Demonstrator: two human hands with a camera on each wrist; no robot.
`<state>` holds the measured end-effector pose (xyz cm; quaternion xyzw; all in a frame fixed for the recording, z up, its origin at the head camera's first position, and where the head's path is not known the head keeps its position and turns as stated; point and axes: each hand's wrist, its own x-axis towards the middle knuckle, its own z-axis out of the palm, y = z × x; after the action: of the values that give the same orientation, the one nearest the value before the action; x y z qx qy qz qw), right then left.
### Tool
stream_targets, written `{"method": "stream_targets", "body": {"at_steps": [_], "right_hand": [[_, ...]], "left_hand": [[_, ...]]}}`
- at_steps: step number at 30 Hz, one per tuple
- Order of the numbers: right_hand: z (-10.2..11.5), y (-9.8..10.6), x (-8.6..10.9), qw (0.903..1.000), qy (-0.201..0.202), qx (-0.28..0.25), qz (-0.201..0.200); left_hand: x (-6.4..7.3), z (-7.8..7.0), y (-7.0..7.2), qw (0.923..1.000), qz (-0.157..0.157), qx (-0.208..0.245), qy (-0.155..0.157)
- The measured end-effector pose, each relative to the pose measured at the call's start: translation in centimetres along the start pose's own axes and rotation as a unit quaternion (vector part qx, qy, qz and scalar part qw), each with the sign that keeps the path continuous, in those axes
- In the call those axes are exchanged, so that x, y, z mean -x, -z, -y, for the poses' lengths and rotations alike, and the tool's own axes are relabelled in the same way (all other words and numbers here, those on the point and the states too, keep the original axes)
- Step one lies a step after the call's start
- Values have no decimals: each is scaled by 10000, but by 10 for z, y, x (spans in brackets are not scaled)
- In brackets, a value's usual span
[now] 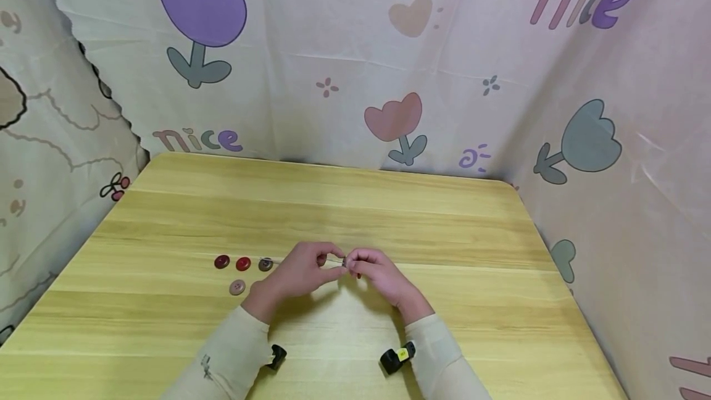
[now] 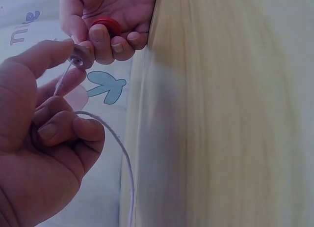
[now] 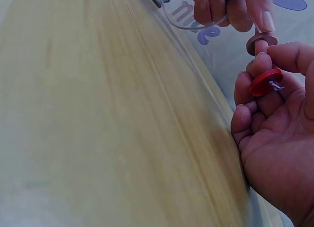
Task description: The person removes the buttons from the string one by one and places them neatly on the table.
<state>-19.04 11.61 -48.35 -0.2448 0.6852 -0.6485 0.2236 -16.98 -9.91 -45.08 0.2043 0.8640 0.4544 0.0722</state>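
Note:
My right hand (image 1: 383, 273) pinches a brown button (image 3: 252, 44) between thumb and fingertips. A red button (image 3: 265, 83), with a white string knot (image 3: 275, 85) showing on its face, lies against the same hand's curled fingers. My left hand (image 1: 304, 269) meets it from the other side, one fingertip on the brown button's edge. White string (image 2: 120, 143) runs from that button's hole into my left hand, where curled fingers hold it, then trails away in a loose curve. In the head view the hands partly hide both buttons.
Left of my hands on the wooden table (image 1: 444, 221) lie a dark red button (image 1: 221, 262), a bright red button (image 1: 243, 263), a grey-brown button (image 1: 265, 265) and a pinkish-tan button (image 1: 237, 287). Printed cloth (image 1: 311, 29) hangs behind the table and at its sides.

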Motion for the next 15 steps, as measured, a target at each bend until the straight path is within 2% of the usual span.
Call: {"method": "stream_targets", "body": {"at_steps": [9, 15], "right_hand": [[-1, -1, 2, 9998, 62, 19, -180], [-2, -1, 2, 9999, 42, 23, -149]], "left_hand": [[0, -2, -3, 9999, -101, 26, -34], [1, -2, -4, 9999, -152, -17, 59]]}}
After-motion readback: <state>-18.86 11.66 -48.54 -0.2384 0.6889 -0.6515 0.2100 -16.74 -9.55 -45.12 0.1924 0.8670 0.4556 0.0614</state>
